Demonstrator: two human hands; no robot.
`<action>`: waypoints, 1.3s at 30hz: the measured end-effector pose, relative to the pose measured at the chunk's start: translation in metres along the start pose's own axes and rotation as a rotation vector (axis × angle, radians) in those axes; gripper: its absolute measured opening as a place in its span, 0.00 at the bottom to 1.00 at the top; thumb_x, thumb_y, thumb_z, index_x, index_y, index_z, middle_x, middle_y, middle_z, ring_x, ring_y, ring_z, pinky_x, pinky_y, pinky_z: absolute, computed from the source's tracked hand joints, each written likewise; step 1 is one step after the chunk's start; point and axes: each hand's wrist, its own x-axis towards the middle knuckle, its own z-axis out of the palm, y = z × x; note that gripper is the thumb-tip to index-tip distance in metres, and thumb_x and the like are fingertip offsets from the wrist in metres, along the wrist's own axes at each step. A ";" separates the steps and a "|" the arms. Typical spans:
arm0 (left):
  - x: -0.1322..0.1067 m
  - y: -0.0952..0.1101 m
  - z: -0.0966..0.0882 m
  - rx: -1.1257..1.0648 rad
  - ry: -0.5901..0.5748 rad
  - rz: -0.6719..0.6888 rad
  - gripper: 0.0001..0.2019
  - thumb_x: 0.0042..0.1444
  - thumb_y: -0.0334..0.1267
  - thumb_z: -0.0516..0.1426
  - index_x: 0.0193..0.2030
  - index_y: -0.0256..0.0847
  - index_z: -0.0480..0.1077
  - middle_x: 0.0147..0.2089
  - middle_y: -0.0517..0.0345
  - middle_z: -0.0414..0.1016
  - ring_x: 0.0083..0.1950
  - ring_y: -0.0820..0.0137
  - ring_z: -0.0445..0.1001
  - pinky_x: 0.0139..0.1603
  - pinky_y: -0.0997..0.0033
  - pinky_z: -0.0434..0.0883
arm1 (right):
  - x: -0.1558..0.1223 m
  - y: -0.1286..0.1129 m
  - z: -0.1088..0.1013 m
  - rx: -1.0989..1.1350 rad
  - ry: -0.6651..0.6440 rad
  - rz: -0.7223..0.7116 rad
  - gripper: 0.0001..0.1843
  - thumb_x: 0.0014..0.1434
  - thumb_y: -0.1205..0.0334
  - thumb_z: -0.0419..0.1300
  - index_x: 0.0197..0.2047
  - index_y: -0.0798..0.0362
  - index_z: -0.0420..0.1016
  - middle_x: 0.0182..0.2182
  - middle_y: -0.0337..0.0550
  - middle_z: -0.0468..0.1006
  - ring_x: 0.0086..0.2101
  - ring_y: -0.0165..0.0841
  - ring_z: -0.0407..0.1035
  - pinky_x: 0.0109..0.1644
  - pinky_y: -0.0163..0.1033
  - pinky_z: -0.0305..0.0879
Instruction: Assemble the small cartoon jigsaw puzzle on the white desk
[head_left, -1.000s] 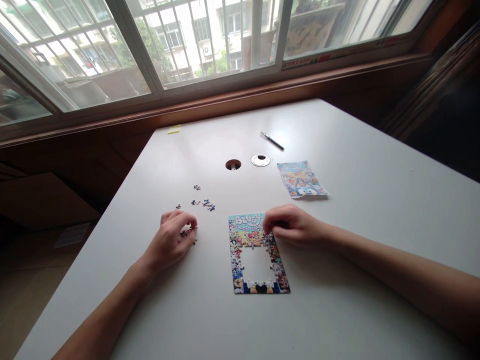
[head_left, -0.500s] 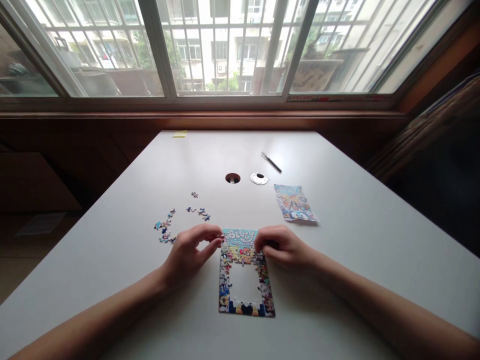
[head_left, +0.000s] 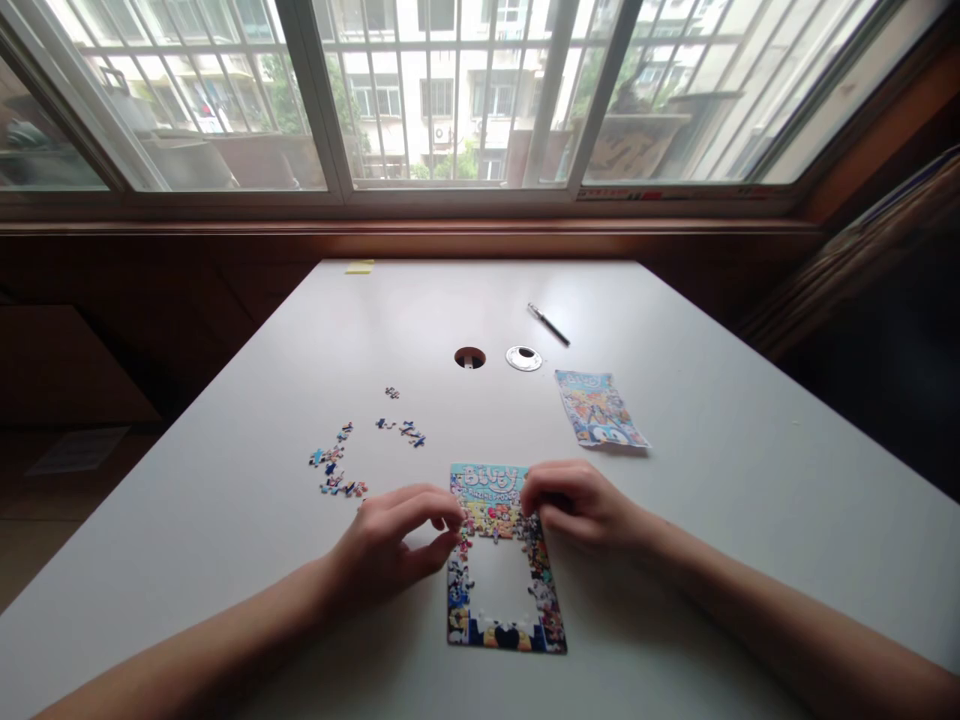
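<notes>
A partly assembled jigsaw puzzle (head_left: 506,637) lies on the white table, its frame and top rows filled around a bare middle. At its upper left edge is my left hand (head_left: 401,535), thumb and index finger bent together close to a pinch. Whatever is between those fingertips is too small to make out. My right hand (head_left: 581,503) is curled against the upper right edge of the puzzle, fingertips on its border. Loose puzzle pieces (head_left: 341,487) are scattered beyond my left hand, with more puzzle pieces (head_left: 411,432) nearer the middle.
A creased picture sheet (head_left: 602,410) lies beyond my right hand. Farther back are a pen (head_left: 549,325), a round metal cover (head_left: 523,358) and a cable hole (head_left: 470,357) in the table (head_left: 247,470). A yellow sticky note (head_left: 360,267) is at the far edge, below the window.
My left hand has moved down along the left edge of the puzzle. My right hand stays at the right edge. The whole view has shifted slightly.
</notes>
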 end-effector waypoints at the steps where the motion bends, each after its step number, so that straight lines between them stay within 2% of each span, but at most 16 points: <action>1: 0.000 0.000 0.000 -0.006 -0.023 0.005 0.09 0.60 0.27 0.59 0.46 0.38 0.71 0.40 0.51 0.77 0.39 0.70 0.76 0.40 0.72 0.75 | 0.000 0.000 0.000 -0.008 -0.002 -0.010 0.13 0.50 0.77 0.53 0.33 0.54 0.75 0.27 0.40 0.75 0.27 0.28 0.67 0.32 0.33 0.63; 6: 0.000 0.001 -0.002 0.029 -0.089 0.031 0.03 0.62 0.30 0.59 0.42 0.37 0.73 0.34 0.53 0.74 0.34 0.71 0.70 0.34 0.71 0.70 | -0.001 -0.002 0.000 -0.021 -0.006 -0.035 0.13 0.51 0.76 0.53 0.33 0.55 0.76 0.26 0.40 0.75 0.27 0.28 0.67 0.31 0.32 0.63; 13: 0.000 0.002 -0.004 0.035 -0.036 0.043 0.07 0.60 0.29 0.62 0.44 0.40 0.75 0.37 0.53 0.74 0.37 0.71 0.73 0.37 0.71 0.72 | 0.000 -0.003 -0.001 -0.035 -0.011 -0.025 0.12 0.52 0.76 0.52 0.33 0.55 0.76 0.26 0.40 0.75 0.27 0.28 0.66 0.31 0.33 0.63; 21: -0.003 0.001 -0.004 0.029 -0.113 0.038 0.09 0.60 0.28 0.61 0.46 0.42 0.77 0.41 0.52 0.76 0.40 0.70 0.76 0.40 0.70 0.75 | 0.000 -0.004 -0.001 -0.032 -0.007 -0.039 0.12 0.52 0.76 0.52 0.33 0.55 0.76 0.27 0.40 0.76 0.27 0.28 0.68 0.31 0.32 0.64; 27: -0.002 0.003 -0.004 0.007 -0.079 0.009 0.10 0.59 0.25 0.61 0.45 0.40 0.77 0.41 0.51 0.77 0.40 0.70 0.78 0.39 0.72 0.76 | 0.001 -0.004 -0.001 -0.032 -0.008 -0.037 0.12 0.52 0.76 0.52 0.33 0.55 0.76 0.27 0.40 0.76 0.27 0.28 0.67 0.31 0.32 0.64; 31: -0.004 0.002 -0.005 0.007 -0.073 -0.008 0.11 0.59 0.25 0.61 0.46 0.40 0.77 0.45 0.50 0.78 0.44 0.69 0.78 0.44 0.71 0.78 | 0.001 -0.004 -0.001 -0.023 -0.014 -0.029 0.12 0.52 0.76 0.52 0.33 0.55 0.76 0.27 0.40 0.76 0.28 0.28 0.68 0.32 0.32 0.64; 36: -0.004 0.000 -0.002 0.021 -0.129 0.004 0.10 0.60 0.25 0.58 0.46 0.40 0.76 0.46 0.50 0.78 0.46 0.69 0.78 0.48 0.70 0.78 | 0.001 -0.005 -0.002 -0.020 -0.020 -0.036 0.12 0.53 0.76 0.53 0.33 0.55 0.75 0.27 0.40 0.75 0.28 0.28 0.67 0.32 0.32 0.64; 39: -0.002 0.001 0.000 0.028 -0.160 0.021 0.09 0.62 0.26 0.57 0.44 0.39 0.76 0.45 0.49 0.78 0.46 0.68 0.78 0.46 0.68 0.77 | 0.000 -0.005 0.000 -0.073 -0.020 -0.065 0.12 0.56 0.75 0.54 0.38 0.55 0.77 0.28 0.41 0.73 0.27 0.28 0.65 0.30 0.32 0.62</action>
